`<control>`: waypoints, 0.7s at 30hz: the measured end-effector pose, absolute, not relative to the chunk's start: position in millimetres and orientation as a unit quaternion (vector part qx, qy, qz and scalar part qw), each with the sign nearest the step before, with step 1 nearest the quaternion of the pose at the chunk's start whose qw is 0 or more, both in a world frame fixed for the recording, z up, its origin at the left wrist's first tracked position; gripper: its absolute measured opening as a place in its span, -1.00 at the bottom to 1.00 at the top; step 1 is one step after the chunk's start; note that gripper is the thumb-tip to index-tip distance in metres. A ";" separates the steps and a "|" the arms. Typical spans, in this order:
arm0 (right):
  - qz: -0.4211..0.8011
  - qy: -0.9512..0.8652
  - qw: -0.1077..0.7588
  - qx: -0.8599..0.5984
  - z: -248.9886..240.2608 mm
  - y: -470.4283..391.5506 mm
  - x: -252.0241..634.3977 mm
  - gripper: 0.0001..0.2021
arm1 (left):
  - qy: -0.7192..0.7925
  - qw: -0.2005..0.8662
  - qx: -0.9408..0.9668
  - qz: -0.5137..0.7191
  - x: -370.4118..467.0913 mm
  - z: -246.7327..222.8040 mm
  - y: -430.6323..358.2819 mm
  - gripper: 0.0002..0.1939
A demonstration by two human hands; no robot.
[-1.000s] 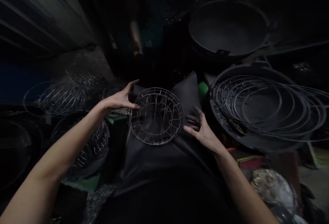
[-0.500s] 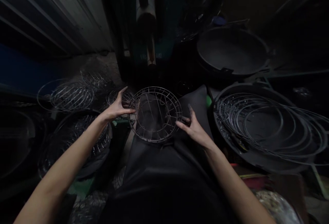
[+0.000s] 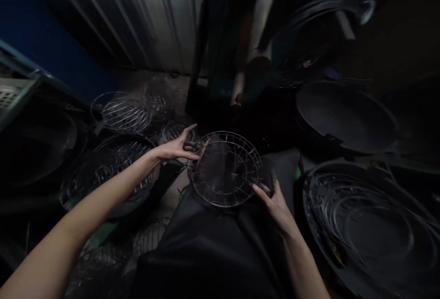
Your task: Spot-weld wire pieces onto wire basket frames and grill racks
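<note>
A round wire frame [image 3: 225, 206], made of rings joined by short wires, is held above a dark cloth [image 3: 206, 235] over the person's lap. My left hand [image 3: 179, 147] grips its left edge between thumb and fingers, the index finger raised. At the lower right of the rim, my right hand [image 3: 273, 197] pinches the wire, with one finger pointing up. Some fingertips are dim behind the wires.
To the left lie a dark basin of wire pieces [image 3: 113, 171] and a round wire grid [image 3: 125, 115]. On the right are a basin with wire rings [image 3: 371, 221] and a wide dark pan [image 3: 347, 116]. Machine parts [image 3: 259, 19] stand ahead.
The view has turned left, so the surroundings appear shifted to the right and partly downward. Both hands still hold the wire frame, which looks slightly turned.
</note>
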State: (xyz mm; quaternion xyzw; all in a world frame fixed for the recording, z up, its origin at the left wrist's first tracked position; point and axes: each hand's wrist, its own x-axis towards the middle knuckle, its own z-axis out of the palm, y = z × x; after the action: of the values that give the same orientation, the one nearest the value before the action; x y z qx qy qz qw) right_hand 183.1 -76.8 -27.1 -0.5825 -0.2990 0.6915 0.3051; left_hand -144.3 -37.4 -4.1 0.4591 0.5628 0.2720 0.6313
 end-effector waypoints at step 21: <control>0.601 -0.363 0.294 -0.648 -28.3 -67.1 201.6 0.13 | 0.578 0.581 0.449 0.356 -122.9 -1.8 -33.4 0.17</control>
State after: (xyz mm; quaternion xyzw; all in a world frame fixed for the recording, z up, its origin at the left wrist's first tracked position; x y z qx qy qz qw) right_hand 201.6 -67.1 -28.3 -0.6485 -0.3632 0.6010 0.2939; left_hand -122.9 -33.4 -1.8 0.4492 0.5782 0.3561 0.5806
